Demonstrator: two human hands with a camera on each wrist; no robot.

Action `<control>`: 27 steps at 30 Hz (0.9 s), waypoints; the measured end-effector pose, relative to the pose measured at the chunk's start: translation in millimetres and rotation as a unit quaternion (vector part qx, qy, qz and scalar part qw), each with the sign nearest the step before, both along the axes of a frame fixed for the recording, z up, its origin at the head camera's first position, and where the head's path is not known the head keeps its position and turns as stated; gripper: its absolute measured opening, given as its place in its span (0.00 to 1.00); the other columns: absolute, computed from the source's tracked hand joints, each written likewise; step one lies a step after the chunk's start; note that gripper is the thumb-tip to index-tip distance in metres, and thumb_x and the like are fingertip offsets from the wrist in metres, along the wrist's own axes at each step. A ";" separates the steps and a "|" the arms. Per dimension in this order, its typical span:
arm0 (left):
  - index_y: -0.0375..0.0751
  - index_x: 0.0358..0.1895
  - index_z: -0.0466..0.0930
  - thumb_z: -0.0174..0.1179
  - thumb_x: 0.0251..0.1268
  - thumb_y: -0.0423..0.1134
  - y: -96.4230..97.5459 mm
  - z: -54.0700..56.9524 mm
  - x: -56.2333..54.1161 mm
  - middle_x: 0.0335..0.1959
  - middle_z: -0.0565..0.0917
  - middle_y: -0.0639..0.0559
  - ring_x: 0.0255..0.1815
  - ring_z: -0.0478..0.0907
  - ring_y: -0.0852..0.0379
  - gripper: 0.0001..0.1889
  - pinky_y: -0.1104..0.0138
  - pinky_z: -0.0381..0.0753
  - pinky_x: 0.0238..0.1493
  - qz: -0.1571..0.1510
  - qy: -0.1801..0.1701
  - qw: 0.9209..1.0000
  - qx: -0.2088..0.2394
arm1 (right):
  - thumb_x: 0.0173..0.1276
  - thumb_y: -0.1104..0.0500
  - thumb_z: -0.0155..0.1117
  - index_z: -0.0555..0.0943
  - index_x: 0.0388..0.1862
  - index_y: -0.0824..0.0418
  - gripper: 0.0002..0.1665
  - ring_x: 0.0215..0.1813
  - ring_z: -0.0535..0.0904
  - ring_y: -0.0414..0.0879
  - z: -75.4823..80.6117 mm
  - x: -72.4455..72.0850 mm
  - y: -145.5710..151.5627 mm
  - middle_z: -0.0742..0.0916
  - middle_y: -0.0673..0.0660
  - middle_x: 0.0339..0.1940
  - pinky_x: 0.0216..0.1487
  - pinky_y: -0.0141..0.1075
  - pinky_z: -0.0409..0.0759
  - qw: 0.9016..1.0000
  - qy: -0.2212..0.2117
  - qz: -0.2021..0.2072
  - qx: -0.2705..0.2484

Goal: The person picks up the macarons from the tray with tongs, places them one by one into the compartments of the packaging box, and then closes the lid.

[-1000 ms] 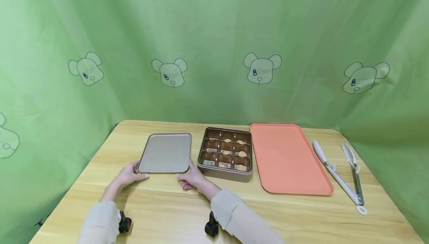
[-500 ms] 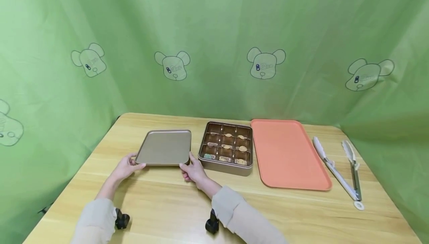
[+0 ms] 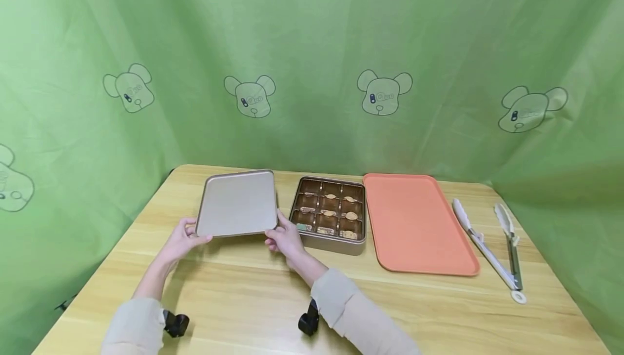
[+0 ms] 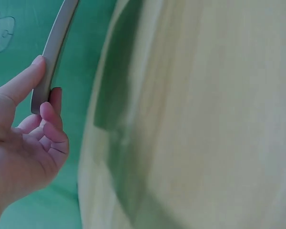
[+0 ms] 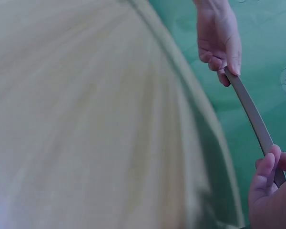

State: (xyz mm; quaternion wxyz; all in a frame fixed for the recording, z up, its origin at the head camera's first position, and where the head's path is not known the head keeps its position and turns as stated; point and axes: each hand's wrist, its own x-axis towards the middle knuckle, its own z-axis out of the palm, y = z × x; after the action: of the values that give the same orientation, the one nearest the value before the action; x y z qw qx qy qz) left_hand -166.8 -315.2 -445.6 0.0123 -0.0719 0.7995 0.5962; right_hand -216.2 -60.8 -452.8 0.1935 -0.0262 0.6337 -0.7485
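Note:
A flat square bronze-grey tin lid [image 3: 237,203] is raised off the table, its far edge tipped up. At its near left corner my left hand [image 3: 177,244] pinches the rim, thumb above and fingers below. My right hand [image 3: 286,238] grips the near right corner the same way. The left wrist view shows the lid's edge [image 4: 57,52] between the thumb and fingers of my left hand [image 4: 28,138]. Both hands appear in the right wrist view, the left one [image 5: 220,36] farther off, the right one [image 5: 274,195] close by.
Right of the lid stands an open square tin [image 3: 331,244] with brown compartments holding several cookies [image 3: 329,213]. An orange tray [image 3: 421,225] lies beside it. Farther right rest metal tongs [image 3: 487,252] on the wooden table [image 3: 244,301]. A green curtain [image 3: 312,19] encloses the back and sides.
Both hands have lifted the lid from the table, and its far edge has tilted upward. The tin, tray and tongs stay in place; the head view has shifted slightly.

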 end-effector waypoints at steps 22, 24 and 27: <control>0.34 0.71 0.37 0.58 0.51 0.22 65.1 39.5 -33.4 0.30 0.73 0.57 0.30 0.73 0.67 0.47 0.75 0.78 0.41 -0.123 0.095 0.984 0.090 | 0.59 0.71 0.58 0.56 0.71 0.47 0.44 0.18 0.70 0.36 45.6 -16.7 97.8 0.81 0.48 0.27 0.22 0.24 0.74 0.997 0.062 -0.040 -0.004; 0.34 0.71 0.36 0.57 0.52 0.22 70.3 40.2 -35.5 0.31 0.76 0.58 0.31 0.74 0.67 0.46 0.75 0.78 0.42 -0.139 0.100 0.980 0.102 | 0.59 0.72 0.58 0.57 0.71 0.47 0.44 0.18 0.70 0.36 45.1 -16.3 106.1 0.82 0.48 0.29 0.21 0.24 0.73 0.997 0.066 -0.044 -0.007; 0.34 0.71 0.36 0.56 0.54 0.22 76.6 40.5 -39.6 0.33 0.78 0.59 0.32 0.77 0.65 0.45 0.73 0.79 0.43 -0.158 0.108 0.974 0.122 | 0.59 0.72 0.57 0.57 0.71 0.48 0.43 0.18 0.69 0.36 43.7 -16.1 118.7 0.83 0.50 0.32 0.22 0.23 0.73 0.996 0.075 -0.044 -0.015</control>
State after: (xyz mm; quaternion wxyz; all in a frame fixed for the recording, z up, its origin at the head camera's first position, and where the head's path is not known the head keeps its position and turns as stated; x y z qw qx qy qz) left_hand -206.4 -238.6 -405.1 0.0291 0.1223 0.7182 0.6843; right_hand -232.3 57.9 -409.1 0.1116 -0.0575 0.6355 -0.7618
